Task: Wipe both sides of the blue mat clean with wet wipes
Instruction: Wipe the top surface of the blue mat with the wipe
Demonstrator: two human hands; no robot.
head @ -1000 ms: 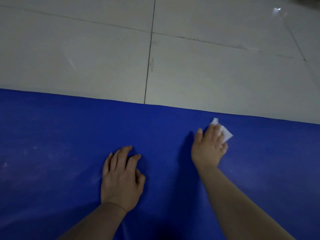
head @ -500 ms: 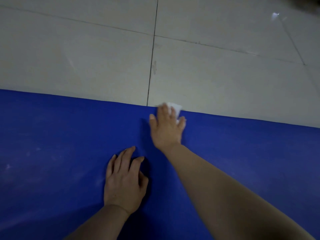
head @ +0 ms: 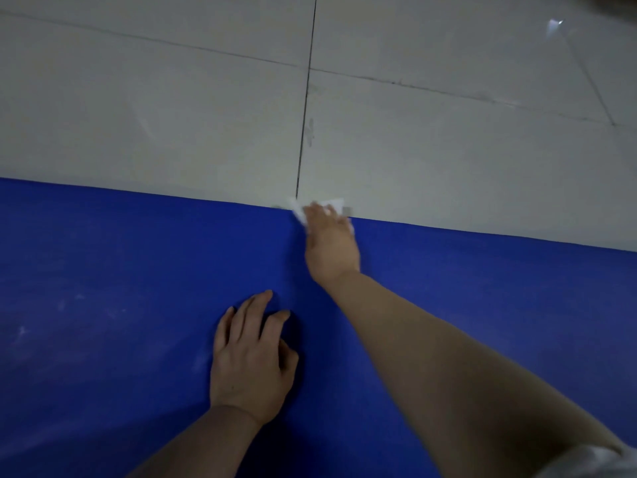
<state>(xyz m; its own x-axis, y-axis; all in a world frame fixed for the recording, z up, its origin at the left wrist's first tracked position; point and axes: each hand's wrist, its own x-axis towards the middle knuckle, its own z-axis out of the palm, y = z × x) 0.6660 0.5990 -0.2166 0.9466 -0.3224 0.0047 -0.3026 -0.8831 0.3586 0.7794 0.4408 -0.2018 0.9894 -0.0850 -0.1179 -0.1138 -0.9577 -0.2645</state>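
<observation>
Both hands are on the mat (head: 120,305), which lies flat on the floor (head: 172,108) and fills the lower half of my view, its far edge running slightly downhill from left to right. My right hand (head: 331,246) is stretched out to that far edge, palm down, fingers fairly straight and pressing a wipe (head: 336,204) against the mat. The wipe is white and crumpled; it pokes out past the fingertips and hangs over the edge onto the tile, close to where a dark grout line meets the mat. That hand and the wipe are motion-blurred, so I cannot tell exactly how the fingers lie on it. My left hand (head: 251,360) rests nearer to me, palm down on the mat, fingers spread and a little bent, holding nothing. It sits just left of the right forearm, apart from it. Pale smudges mark the mat's surface to the left of the left hand. A bit of white sleeve (head: 586,464) shows at the bottom right corner.
</observation>
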